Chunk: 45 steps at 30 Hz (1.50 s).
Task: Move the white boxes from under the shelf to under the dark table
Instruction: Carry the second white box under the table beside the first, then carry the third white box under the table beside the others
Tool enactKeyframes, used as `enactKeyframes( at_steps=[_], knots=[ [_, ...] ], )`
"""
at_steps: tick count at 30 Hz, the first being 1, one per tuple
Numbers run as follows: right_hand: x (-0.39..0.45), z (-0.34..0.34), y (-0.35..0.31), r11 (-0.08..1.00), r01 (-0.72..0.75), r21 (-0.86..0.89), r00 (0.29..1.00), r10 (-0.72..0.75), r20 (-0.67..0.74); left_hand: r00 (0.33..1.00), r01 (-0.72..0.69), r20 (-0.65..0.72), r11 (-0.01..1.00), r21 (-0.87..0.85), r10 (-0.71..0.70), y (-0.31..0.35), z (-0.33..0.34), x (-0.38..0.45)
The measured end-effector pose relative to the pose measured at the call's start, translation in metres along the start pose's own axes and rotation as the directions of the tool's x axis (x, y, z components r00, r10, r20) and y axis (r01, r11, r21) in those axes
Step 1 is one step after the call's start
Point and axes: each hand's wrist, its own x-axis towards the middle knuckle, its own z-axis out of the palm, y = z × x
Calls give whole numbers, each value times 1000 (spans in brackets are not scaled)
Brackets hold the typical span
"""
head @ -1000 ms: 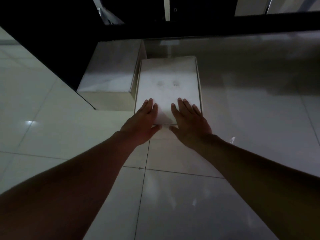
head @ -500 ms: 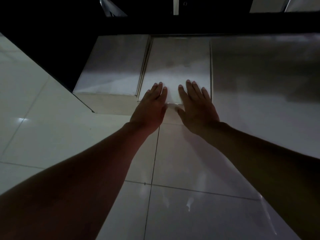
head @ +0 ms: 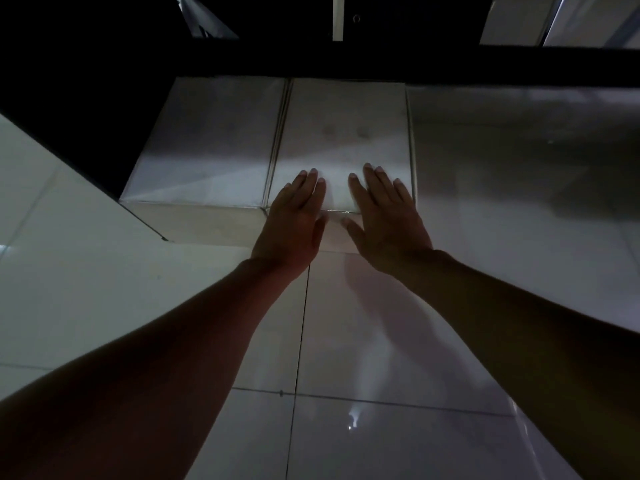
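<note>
Two white boxes sit side by side on the tiled floor, their far ends under the dark table (head: pixel 346 62). The left white box (head: pixel 207 147) lies against the table's dark side panel. The right white box (head: pixel 346 133) touches it, front edges in line. My left hand (head: pixel 294 220) and my right hand (head: pixel 384 216) lie flat, fingers spread, on the near top edge of the right box, palms over its front face. Neither hand grips anything.
The table's dark side panel (head: pixel 69 109) runs diagonally at the left. Glossy white floor tiles (head: pixel 381 427) fill the foreground. Shadowed floor (head: pixel 519 168) extends under the table to the right of the boxes.
The right box has slid away from me under the table until its front edge lines up with the left box. Both hands moved forward with it, staying flat on its near edge.
</note>
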Motion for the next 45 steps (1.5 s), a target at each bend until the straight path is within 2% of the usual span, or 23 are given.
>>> enactKeyframes(
  at_steps=[6, 9, 14, 18, 28, 37, 45],
  knots=[
    [-5, -7, -2, 1000, -17, 18, 997, 15, 74, 997, 31, 75, 999, 22, -32, 5, -8, -3],
    [-17, -27, -11, 989, -72, 127, 994, 60, 92, 989, 94, 116, 996, 4, -93, 16, -34, -9],
    [-49, -90, -31, 976, -112, 186, 990, 126, -64, 988, 102, 117, 995, -6, -100, 50, -99, -21],
    [-71, -147, -48, 979, -120, 163, 987, 136, -85, 992, 76, 99, 997, -3, -75, 83, -157, -23],
    [-158, -334, -75, 977, -130, 169, 974, 158, -164, 999, -41, 20, 999, 27, 40, 198, -326, -47],
    [-223, -549, -69, 978, -146, 147, 936, 185, -301, 973, -181, -135, 982, 46, 186, 325, -504, -26],
    [-255, -691, -71, 958, -260, 118, 845, 285, -453, 928, -305, -208, 951, 44, 308, 405, -622, -2]
  ],
)
